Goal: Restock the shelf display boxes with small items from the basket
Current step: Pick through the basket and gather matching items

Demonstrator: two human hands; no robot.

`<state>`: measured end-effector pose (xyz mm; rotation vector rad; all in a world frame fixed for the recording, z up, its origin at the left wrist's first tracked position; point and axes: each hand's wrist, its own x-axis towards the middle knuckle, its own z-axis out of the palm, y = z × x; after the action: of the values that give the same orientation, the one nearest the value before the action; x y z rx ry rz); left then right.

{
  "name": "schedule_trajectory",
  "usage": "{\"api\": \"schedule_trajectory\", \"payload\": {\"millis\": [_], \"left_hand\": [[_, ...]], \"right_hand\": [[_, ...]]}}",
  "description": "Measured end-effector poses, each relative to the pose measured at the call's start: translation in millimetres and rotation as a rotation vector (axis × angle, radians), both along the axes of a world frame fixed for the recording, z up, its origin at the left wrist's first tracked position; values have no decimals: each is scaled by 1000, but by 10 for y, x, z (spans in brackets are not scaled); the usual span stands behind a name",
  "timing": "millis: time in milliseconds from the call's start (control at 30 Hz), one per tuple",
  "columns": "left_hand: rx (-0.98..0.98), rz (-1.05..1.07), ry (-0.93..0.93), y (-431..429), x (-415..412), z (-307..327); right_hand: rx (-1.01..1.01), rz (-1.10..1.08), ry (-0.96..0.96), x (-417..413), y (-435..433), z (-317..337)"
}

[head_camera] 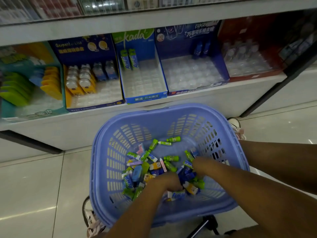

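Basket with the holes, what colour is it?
The basket is light bluish-purple, shown best in the head view.

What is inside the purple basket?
The basket holds a heap of small packets and little green bottles. The left hand and right hand reach into the heap, so whatever lies under them is hidden.

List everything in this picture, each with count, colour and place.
Slotted plastic basket: one, lavender, in front of the white shelf.
Small packaged items: many, mostly green, blue and yellow, heaped in the basket.
Cardboard display boxes: five, teal, blue, blue-green, blue, red, on the shelf.
Kada packs: two, green-blue, upright in the blue-green box.
Floor tiles: several, pale, below.
Shoes: two, white, beside the basket.
Left hand: one, in the heap.
Right hand: one, in the heap.
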<state>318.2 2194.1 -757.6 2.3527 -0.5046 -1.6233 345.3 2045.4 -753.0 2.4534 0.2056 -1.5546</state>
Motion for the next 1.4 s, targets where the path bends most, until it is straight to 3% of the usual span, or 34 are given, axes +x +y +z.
{"api": "schedule_trajectory", "payload": {"millis": [100, 200, 300, 367, 467, 633, 700, 800, 867, 900, 933, 1033, 1133, 1300, 1400], "left_hand": [[-128, 416, -45, -9, 83, 29], [-354, 718, -153, 35, 187, 40], [-569, 1064, 25, 140, 271, 32], [-542, 1160, 20, 225, 311, 22], [-444, 1209, -17, 287, 351, -27], [-468, 1304, 31, 295, 382, -90], [-501, 1347, 18, 314, 373, -110], [-512, 1385, 20, 345, 411, -134], [-542, 1446, 35, 360, 470, -117], [-580, 1484, 48, 375, 506, -88], [-630, 1512, 63, 394, 543, -52], [-800, 1589, 147, 509, 642, 102], [-971, 1605, 166, 716, 750, 366], [-1122, 1463, 24, 1174, 935, 1018], [-1201, 1446, -42, 1388, 968, 1350]], "right_hand": [[160, -243, 33, 154, 12, 196], [640, -870, 156, 263, -7, 285], [841, -1066, 189, 371, -91, 307], [749, -984, 64, 464, -137, 214], [387, -461, -262, 583, -217, 21], [156, -60, -282, 452, -216, -237], [86, -20, -252, 449, -152, -257], [-14, -264, -71, 434, -26, -267], [39, -337, 127, 411, -52, -224], [19, -337, 116, 456, -4, -95], [73, -356, 63, 522, 31, 46], [600, -648, -181, 570, 66, 541], [899, -658, -266, 658, 331, 1087], [1274, -643, -570, 883, 810, 1854], [1367, -587, -795, 1154, 1117, 2108]]}}
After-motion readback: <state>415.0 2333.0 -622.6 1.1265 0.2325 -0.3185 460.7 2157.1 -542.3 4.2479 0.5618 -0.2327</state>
